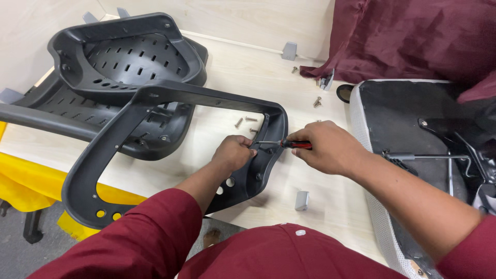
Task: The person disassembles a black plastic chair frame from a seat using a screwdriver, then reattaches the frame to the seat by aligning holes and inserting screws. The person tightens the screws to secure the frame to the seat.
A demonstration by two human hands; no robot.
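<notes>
A black plastic chair back frame (129, 119) lies on a pale wooden table (248, 67), its curved support arm reaching toward me. My left hand (233, 153) is closed on the frame's lower bracket, with fingertips at the metal shaft of a screwdriver. My right hand (326, 146) grips the screwdriver (289, 144) by its red and black handle, and the tip points left into the bracket. Both sleeves are maroon.
Several loose screws (246, 121) lie on the table beyond the bracket. Small grey plastic pieces (301, 200) rest near the front edge and at the back. An upturned chair seat (413, 129) with metal mechanism sits at right under maroon cloth (413, 36). Yellow material (31, 181) shows at left.
</notes>
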